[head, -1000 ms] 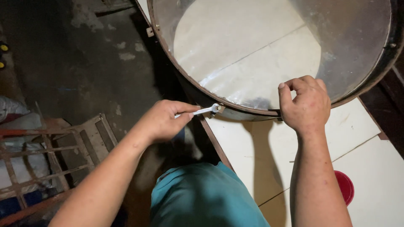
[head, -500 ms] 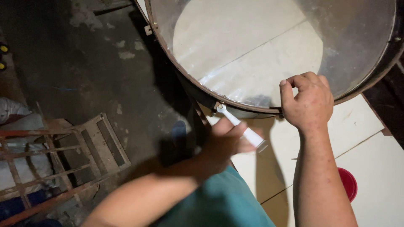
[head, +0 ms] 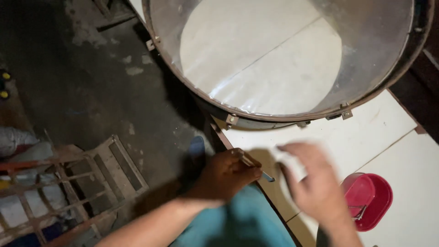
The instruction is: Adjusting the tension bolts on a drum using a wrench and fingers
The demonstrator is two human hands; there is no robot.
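Metal is showing between the fingers of the left hand (head: 226,176) — a slim tool (head: 257,167), likely a small wrench, though too little of it is visible to be sure. It is lying just below the near rim of the big round drum frame (head: 256,116), well short of touching it, over the white board (head: 388,123) the drum is sitting on. The left hand's fingers are curling closed around the tool's handle, and its long axis is running from the fist out toward the lower right, its free tip pointing at the right hand (head: 315,183). That hand is hovering just beside the tip, blurred, fingers spread loosely and gripping nothing; it is the nearer of the two to the tool's free end, while the left hand alone is holding it. Small metal brackets (head: 232,120) are sticking out along the drum's lower rim, above both hands. Right of the right hand, farther from the drum, a red plastic bowl (head: 372,199) is resting on the board. Left of the drum, a rusty metal rack (head: 82,183) is lying on the dark concrete floor (head: 91,91).
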